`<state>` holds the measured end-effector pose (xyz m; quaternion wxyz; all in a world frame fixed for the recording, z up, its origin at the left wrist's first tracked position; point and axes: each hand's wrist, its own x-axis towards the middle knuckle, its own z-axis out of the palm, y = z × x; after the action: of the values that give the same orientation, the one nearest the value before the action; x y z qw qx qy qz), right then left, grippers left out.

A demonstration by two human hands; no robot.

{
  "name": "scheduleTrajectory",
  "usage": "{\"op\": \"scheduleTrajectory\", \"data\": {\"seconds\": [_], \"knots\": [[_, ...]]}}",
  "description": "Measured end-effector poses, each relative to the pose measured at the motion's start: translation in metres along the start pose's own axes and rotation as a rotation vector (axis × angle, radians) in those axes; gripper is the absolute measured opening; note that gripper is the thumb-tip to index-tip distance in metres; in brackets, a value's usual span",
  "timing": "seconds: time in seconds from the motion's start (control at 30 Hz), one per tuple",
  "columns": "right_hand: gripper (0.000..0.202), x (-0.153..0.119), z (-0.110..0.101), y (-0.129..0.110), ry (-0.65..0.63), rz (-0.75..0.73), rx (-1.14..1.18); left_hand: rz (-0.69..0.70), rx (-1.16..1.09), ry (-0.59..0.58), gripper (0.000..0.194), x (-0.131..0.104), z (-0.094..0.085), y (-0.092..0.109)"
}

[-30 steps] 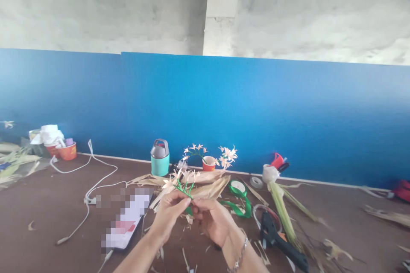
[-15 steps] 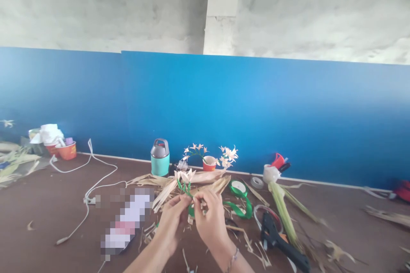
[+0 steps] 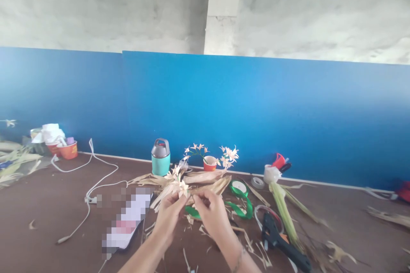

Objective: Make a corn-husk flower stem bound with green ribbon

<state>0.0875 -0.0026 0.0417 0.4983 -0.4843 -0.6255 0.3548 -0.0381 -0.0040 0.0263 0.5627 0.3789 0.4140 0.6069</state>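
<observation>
A sprig of cream-coloured artificial flowers (image 3: 182, 187), apparently made of dried husk, leans to the upper left out of my fingers. My left hand (image 3: 170, 213) is closed around it just below the blossoms. Fingertips of my right hand (image 3: 213, 211) are pinched at the thin stem end, close beside the left fingertips; whether they also hold tape is too small to tell. Beneath and between the hands lies green ribbon (image 3: 192, 211), partly hidden. More of that ribbon trails from a spool (image 3: 238, 187) to the right. Dried corn husks (image 3: 205, 177) lie just behind the hands.
A red paper cup (image 3: 209, 164) with finished flowers stands at the back, beside a teal flask (image 3: 160, 158). A black glue gun (image 3: 282, 241) and a wire coil (image 3: 267, 217) lie right. Left are a blurred-out flat object (image 3: 128, 222) and a white cable (image 3: 102, 184). Husk scraps litter the table.
The flower sprig has turned from upright to leaning left, its blossoms now facing more toward me and its green stems hidden. Both hands have shifted slightly, still close together.
</observation>
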Motion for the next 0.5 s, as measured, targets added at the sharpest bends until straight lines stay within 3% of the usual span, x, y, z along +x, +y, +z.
{"op": "scheduleTrajectory", "data": {"seconds": [0.07, 0.17, 0.3, 0.5], "knots": [[0.022, 0.005, -0.006, 0.000, -0.146, 0.297, 0.255, 0.052, 0.086, -0.082, 0.036, 0.002, -0.004, 0.003], [0.019, 0.009, -0.014, 0.005, -0.326, 0.573, 0.542, 0.051, 0.163, -0.200, 0.030, 0.002, -0.007, 0.005], [0.017, 0.009, -0.018, 0.013, -0.425, 0.713, 0.683, 0.020, 0.151, -0.256, 0.022, 0.001, -0.008, 0.006], [0.016, 0.008, -0.013, 0.011, -0.425, 0.743, 0.708, -0.018, 0.166, -0.169, 0.020, 0.001, -0.007, 0.011]]}}
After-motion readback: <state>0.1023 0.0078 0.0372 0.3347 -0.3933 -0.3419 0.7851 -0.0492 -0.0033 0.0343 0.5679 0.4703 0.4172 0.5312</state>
